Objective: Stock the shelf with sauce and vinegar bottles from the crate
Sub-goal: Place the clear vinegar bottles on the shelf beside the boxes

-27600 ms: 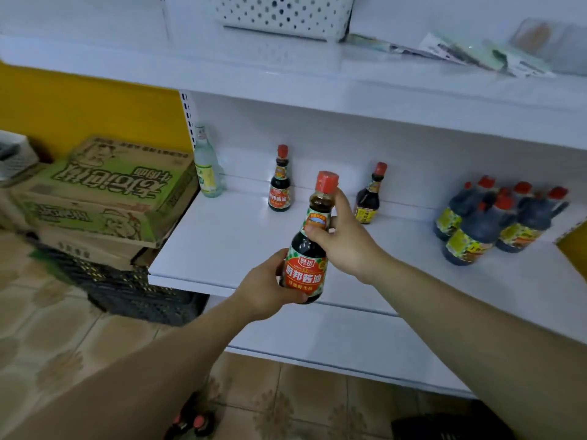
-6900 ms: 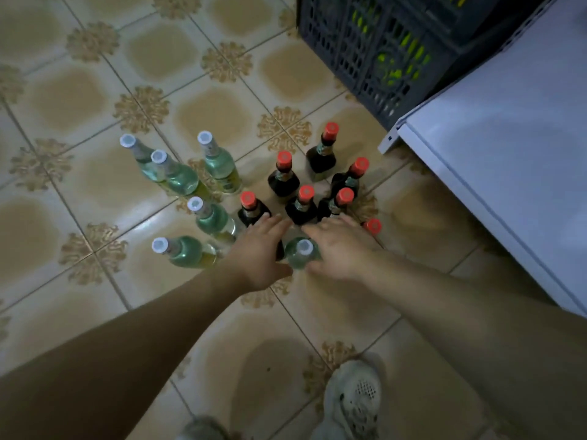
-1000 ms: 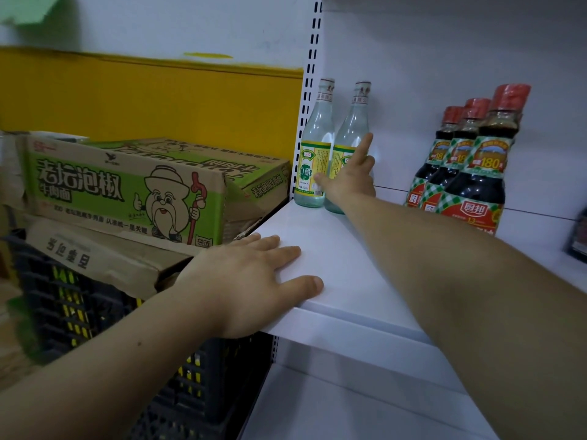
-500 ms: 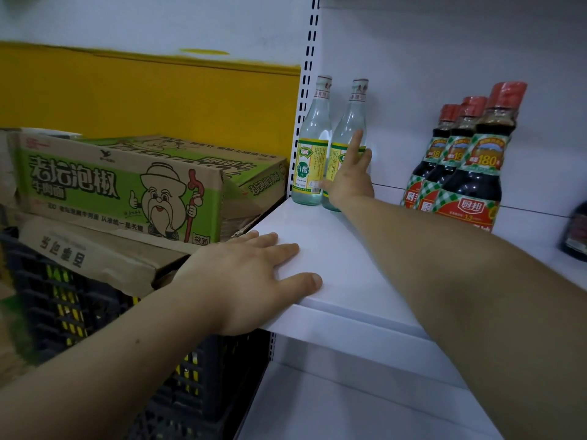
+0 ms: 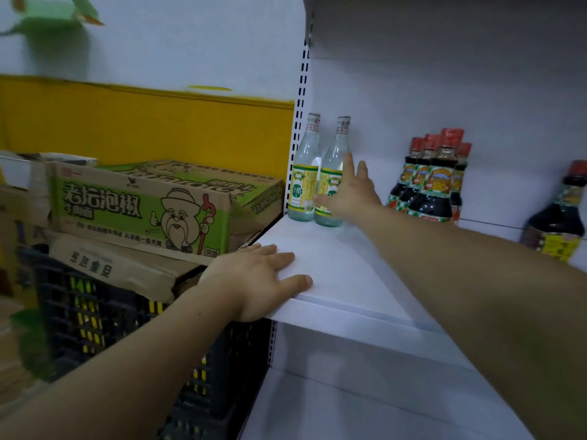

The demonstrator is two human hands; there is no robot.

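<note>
Two clear vinegar bottles (image 5: 305, 173) with yellow-green labels stand upright, side by side, in the back left corner of the white shelf (image 5: 333, 265). The right hand (image 5: 352, 195) reaches to the right-hand one, its fingers (image 5: 349, 161) straight and spread against the glass, thumb across the label, not curled round it. The left hand (image 5: 254, 277) lies flat, fingers splayed, on the shelf's front left corner. Further right stands a cluster of dark sauce bottles (image 5: 428, 185) with red caps. Left of the shelf, a green cardboard box (image 5: 143, 204) sits above a black crate (image 5: 95, 312).
</note>
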